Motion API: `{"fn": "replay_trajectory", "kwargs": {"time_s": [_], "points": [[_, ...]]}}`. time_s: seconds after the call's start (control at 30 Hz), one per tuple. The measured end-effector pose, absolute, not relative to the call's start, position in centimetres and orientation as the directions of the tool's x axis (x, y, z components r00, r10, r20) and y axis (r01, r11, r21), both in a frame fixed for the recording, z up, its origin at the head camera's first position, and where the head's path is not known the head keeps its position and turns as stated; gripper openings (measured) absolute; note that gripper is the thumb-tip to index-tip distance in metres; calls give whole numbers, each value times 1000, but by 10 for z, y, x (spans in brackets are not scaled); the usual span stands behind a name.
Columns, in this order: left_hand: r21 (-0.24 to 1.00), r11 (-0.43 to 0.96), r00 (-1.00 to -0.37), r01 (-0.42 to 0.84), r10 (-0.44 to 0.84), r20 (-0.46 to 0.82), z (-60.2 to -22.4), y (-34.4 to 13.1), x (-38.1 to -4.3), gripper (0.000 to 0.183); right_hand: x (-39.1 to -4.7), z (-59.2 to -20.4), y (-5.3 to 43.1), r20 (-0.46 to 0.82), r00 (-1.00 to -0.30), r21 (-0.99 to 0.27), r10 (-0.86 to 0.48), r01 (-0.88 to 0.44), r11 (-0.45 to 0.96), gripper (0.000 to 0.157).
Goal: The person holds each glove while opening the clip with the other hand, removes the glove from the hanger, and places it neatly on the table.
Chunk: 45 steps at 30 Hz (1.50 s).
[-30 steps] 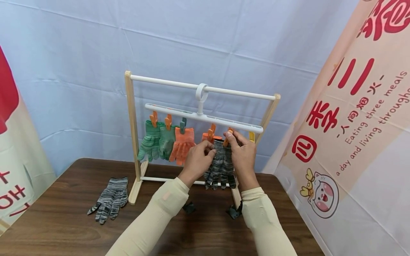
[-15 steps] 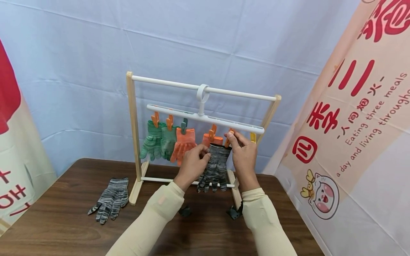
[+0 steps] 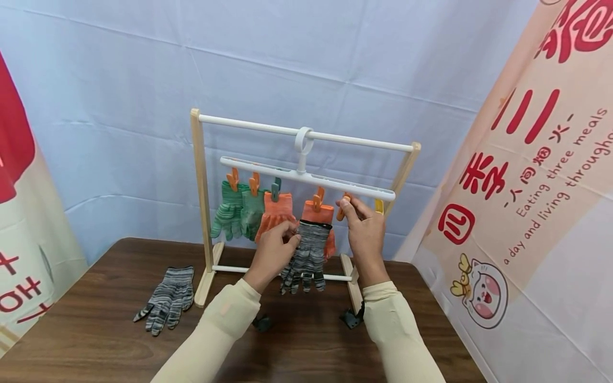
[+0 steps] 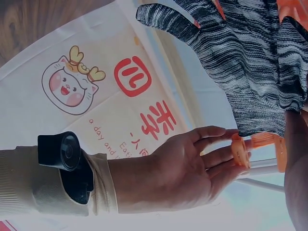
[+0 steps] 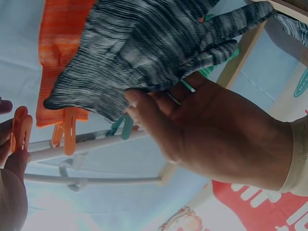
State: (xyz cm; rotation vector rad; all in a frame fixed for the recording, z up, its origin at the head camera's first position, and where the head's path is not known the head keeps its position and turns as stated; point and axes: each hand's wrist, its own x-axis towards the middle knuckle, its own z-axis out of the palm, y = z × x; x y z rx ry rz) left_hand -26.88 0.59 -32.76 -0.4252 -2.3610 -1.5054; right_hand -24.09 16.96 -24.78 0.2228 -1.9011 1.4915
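Observation:
In the head view my left hand (image 3: 274, 247) pinches the cuff edge of a black-and-grey striped knit glove (image 3: 310, 252), which hangs fingers down before an orange glove (image 3: 317, 214). The right wrist view shows the left thumb (image 5: 147, 113) over the cuff. My right hand (image 3: 366, 234) pinches an orange clothespin (image 3: 341, 210) under the white hanger bar (image 3: 351, 186). No cloth shows in that clothespin, and a gap separates it from the striped glove. In the left wrist view, the right fingers (image 4: 219, 156) hold the clothespin (image 4: 239, 151) close to the cuff's outline.
Two green gloves (image 3: 232, 210) and another orange glove (image 3: 276, 213) hang by clothespins on the left. A yellow clothespin (image 3: 379, 206) sits at the right end. The wooden rack (image 3: 199, 191) carries the hanger. A second striped glove (image 3: 170, 298) lies on the brown table (image 3: 91, 330).
The striped glove has come away from the right-hand clothespin and moved left and slightly down with my left hand. More of the orange glove behind shows. My right hand stays on the clothespin.

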Motion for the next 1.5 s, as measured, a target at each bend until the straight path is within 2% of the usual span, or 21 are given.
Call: {"fn": "replay_trajectory", "kwargs": {"time_s": [0.2,0.4,0.57,0.7,0.93,1.5], "points": [[838,389,-918,382,56,393,-332,-3,-269,9,-246,-251,170,613,-742,-785,272,-532,319,23],[826,402,-908,395,37,417,-335,-12,-268,10,-266,-265,180,617,-740,-783,269,-542,305,25],[825,416,-913,382,30,408,-339,-19,-268,10,-273,-270,184,622,-732,-776,277,-532,338,32],[821,425,-912,380,26,409,-339,-26,-267,9,-272,-270,185,627,-729,-773,275,-537,337,36],[819,433,-911,376,12,412,-338,-40,-266,8,-246,-250,173,619,-745,-776,249,-531,340,29],[809,518,-924,277,-86,371,-346,-87,-268,17,-246,-251,173,634,-725,-765,269,-539,351,27]]}}
